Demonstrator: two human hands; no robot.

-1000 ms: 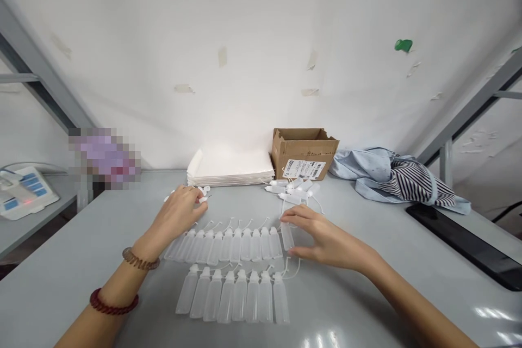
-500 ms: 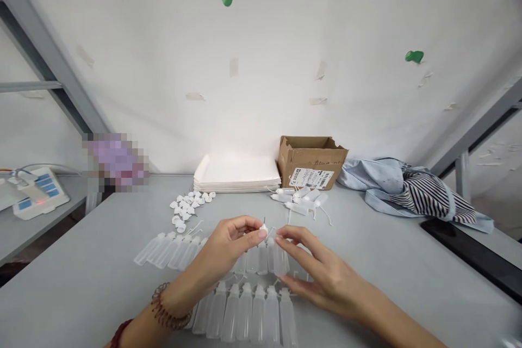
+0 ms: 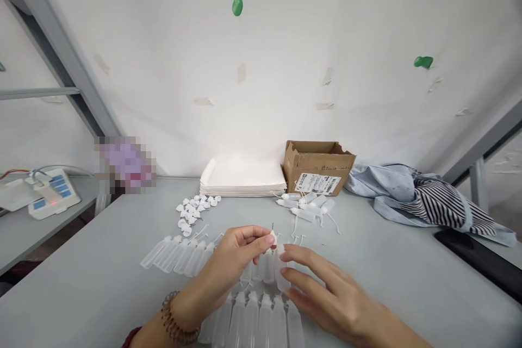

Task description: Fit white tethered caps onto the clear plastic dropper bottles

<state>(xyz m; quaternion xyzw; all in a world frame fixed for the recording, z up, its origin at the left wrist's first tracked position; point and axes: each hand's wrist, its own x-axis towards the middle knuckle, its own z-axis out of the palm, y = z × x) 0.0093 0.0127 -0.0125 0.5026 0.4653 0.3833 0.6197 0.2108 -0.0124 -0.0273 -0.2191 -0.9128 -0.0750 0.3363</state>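
Note:
Between the thumb and fingers of my left hand (image 3: 247, 247) is a small white needle-tip cap (image 3: 273, 237), its thin dark needle pointing up. Just to the right, my right hand (image 3: 326, 288) has its fingertips on a translucent plastic squeeze bottle (image 3: 281, 271), close to upright, its top near the cap. More such bottles lie in rows below and behind my hands: a front row (image 3: 252, 318) and a left group (image 3: 183, 255), partly covered by my left hand and forearm. Thin white stems stick out around their necks.
Loose white caps (image 3: 191, 211) lie at the back left. Several bottles with stems (image 3: 310, 206) lie before a cardboard box (image 3: 320, 168). Beside it is a stack of white sheets or envelopes (image 3: 244, 179). At right are a bundled cloth (image 3: 432, 193) and a long black object (image 3: 477, 255).
The view has shifted slightly, so the scene sits lower and further right. My right fingers have moved lower around the bottle. My left hand still pinches the cap beside it.

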